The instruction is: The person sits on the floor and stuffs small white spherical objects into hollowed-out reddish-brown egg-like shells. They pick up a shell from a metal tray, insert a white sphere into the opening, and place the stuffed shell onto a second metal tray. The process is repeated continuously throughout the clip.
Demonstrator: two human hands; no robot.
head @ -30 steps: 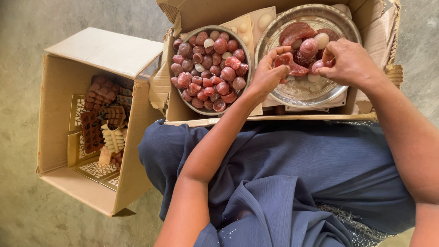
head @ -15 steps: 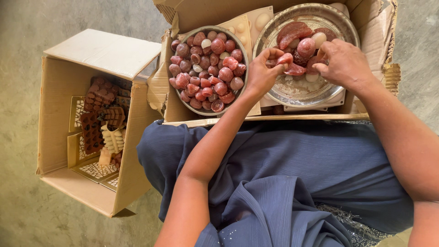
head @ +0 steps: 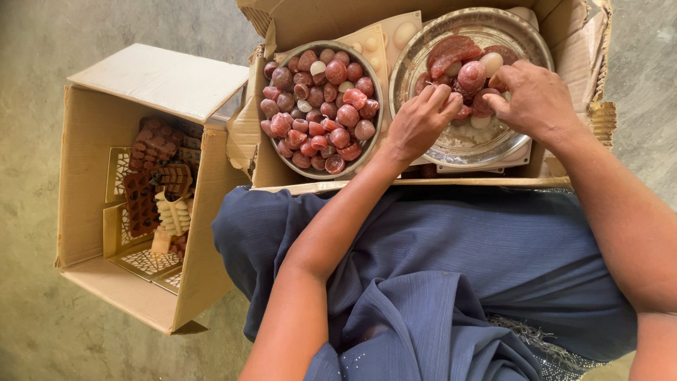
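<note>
Reddish moulded pieces [head: 471,74] lie heaped in a round metal tray [head: 451,144], and both hands are in among them. Her left hand [head: 421,121] rests on the near edge of the heap, fingers curled down onto a piece; whether it actually pinches one I cannot tell. Her right hand [head: 537,99] comes in from the other side, thumb and fingertips drawn together at a small piece between the hands. Just left of the tray sits a metal bowl [head: 276,144] full of similar red and pale pieces, both inside an open cardboard box [head: 317,17]. Beyond that, on the floor, a second carton [head: 99,127] holds brown and cream moulds [head: 151,180].
</note>
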